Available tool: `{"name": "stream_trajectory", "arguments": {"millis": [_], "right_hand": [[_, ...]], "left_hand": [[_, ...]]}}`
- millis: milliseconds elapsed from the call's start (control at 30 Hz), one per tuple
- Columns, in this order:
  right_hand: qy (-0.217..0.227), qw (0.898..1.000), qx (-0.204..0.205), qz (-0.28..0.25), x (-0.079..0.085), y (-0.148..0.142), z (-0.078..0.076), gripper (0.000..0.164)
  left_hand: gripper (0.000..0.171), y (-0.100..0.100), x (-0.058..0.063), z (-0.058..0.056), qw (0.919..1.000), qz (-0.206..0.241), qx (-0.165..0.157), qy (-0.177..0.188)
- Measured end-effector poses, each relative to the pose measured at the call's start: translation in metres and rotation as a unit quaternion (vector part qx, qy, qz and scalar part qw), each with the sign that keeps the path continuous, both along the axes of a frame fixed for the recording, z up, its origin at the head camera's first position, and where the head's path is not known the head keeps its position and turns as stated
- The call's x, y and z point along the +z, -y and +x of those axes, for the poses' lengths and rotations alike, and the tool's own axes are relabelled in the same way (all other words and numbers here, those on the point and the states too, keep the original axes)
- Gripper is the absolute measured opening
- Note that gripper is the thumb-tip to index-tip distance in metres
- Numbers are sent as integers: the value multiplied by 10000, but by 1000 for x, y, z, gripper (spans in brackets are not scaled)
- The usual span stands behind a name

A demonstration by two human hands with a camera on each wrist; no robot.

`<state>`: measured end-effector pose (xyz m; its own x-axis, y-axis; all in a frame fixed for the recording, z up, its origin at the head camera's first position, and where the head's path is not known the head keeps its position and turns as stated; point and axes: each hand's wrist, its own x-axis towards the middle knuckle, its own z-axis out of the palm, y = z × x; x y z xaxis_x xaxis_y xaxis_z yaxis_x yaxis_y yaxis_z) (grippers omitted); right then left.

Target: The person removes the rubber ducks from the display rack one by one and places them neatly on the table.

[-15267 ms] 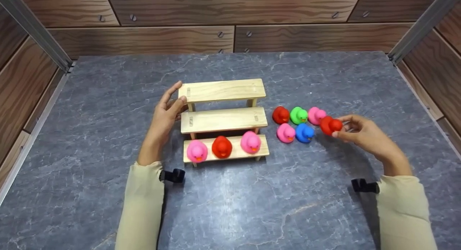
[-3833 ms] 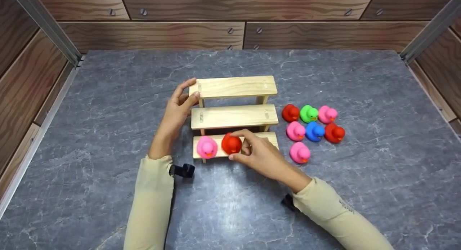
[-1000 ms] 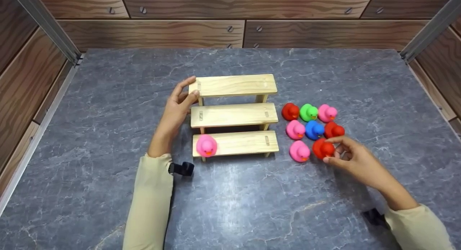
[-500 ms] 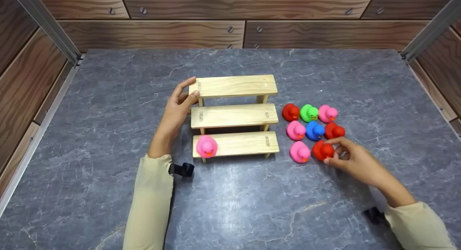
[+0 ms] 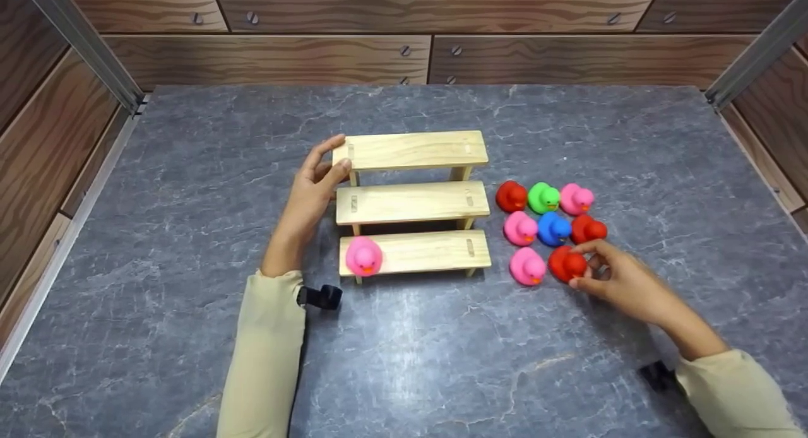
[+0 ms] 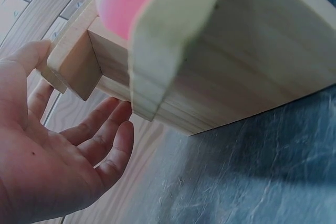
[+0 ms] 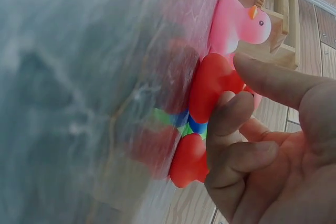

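Note:
A three-step wooden display stand [image 5: 413, 201] stands on the table, a pink rubber duck [image 5: 363, 256] at the left end of its lowest step. My left hand [image 5: 306, 198] grips the left end of the top step; in the left wrist view, the thumb and a finger meet its edge while the other fingers extend beneath. To the right, my right hand [image 5: 628, 286] pinches a red rubber duck [image 5: 564, 263] between thumb and fingers. That duck sits on the table beside another pink duck [image 5: 527, 266], its underside down in the right wrist view [image 7: 212, 87].
Behind the pinched duck are two rows: red [image 5: 510, 197], green [image 5: 543, 198] and pink [image 5: 576, 199] at the back, then pink [image 5: 520, 228], blue [image 5: 553, 229] and red [image 5: 588, 228]. Wood-patterned panels [image 5: 271, 59] enclose the grey marbled table [image 5: 404, 362].
The red duck and one pink duck have moved from the lowest step to the table at right. The right hand barely moves over the last second; the left stays on the stand.

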<state>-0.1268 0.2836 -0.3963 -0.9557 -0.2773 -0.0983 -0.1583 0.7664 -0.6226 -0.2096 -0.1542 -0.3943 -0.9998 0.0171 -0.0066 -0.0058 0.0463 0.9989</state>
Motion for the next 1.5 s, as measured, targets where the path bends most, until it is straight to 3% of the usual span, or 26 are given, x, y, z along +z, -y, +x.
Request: {"name": "stream_trajectory", "arguments": {"millis": [267,700,1000,1200,1500], "right_hand": [[-26,9999,16,-109,1,0,1,44],[-84,9990,-244,-370,20,5,8,45],[-535,9933,33,-1025,31,52,10,42],[-309,9897,218,-1384,35,87,13,47],[92,9844,744,-1595,27,133,13,47]], "left_hand": [[49,-1,0,0,10000,-10,-21,-1],[50,0,0,0,9997,-196,-80,-104],[48,0,0,0,9999,-131,10,-88],[49,0,-1,1,9998,-113,-48,-135],[49,1,-1,2,9998,-148,-87,-128]]}}
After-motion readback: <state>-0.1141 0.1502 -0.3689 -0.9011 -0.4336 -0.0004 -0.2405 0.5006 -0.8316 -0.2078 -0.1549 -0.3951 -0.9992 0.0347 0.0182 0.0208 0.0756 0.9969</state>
